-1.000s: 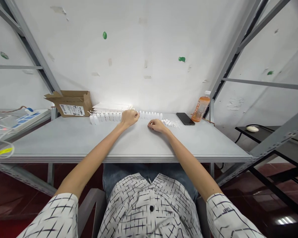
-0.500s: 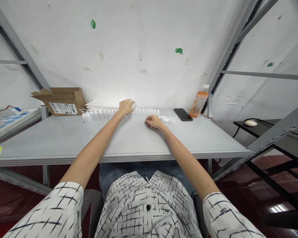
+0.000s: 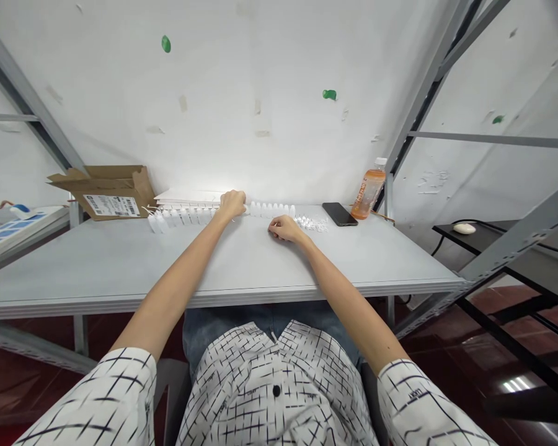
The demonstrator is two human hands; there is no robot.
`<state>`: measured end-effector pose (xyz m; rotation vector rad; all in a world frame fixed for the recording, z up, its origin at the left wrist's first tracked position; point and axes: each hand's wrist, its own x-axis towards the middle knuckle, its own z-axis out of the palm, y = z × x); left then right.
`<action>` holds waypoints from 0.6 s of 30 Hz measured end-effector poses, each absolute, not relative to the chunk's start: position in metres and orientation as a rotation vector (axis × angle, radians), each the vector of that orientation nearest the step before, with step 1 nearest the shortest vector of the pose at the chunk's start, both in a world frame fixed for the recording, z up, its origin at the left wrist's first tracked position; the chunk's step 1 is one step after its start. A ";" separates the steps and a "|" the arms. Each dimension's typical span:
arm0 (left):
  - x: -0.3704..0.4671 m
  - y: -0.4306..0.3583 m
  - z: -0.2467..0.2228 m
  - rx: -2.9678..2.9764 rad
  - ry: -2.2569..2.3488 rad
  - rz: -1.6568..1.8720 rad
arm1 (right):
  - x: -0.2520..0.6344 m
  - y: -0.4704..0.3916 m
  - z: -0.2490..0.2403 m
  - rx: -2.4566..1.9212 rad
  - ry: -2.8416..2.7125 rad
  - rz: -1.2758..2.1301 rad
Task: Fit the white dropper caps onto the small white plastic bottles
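Observation:
Small white bottles stand in a row along the back of the grey table, a left group [image 3: 186,217] and a right group [image 3: 272,210]. My left hand [image 3: 233,203] is between the two groups, its fingers curled down around a small white bottle [image 3: 247,209] that shows only in part. In front of the right group, my right hand [image 3: 284,229] rests on the table with thumb and fingers pinched together. What that pinch holds, if anything, is hidden. A pile of tiny clear-white pieces [image 3: 314,223] lies just right of my right hand.
An open cardboard box [image 3: 114,195] and white sheets [image 3: 186,197] are at the back left. A black phone [image 3: 339,214] and an orange drink bottle [image 3: 369,192] are at the back right. Metal shelf posts [image 3: 413,124] frame the table [image 3: 242,266].
My left hand's fingers, stretched out over the row before, are now curled down. The right hand keeps its pinch in nearly the same place. The whole view has shifted slightly.

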<state>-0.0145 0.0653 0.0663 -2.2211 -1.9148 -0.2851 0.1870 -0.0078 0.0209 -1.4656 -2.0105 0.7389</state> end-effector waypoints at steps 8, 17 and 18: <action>-0.025 0.039 0.091 -2.173 -1.908 -0.447 | 0.190 -0.006 0.019 -1.420 -1.971 0.845; -0.032 0.006 0.085 -3.069 -1.839 -1.577 | 0.222 0.002 0.043 -1.417 -1.516 0.223; -0.034 0.006 0.080 -3.075 -1.861 -1.637 | 0.232 0.003 0.045 -1.514 -1.476 0.134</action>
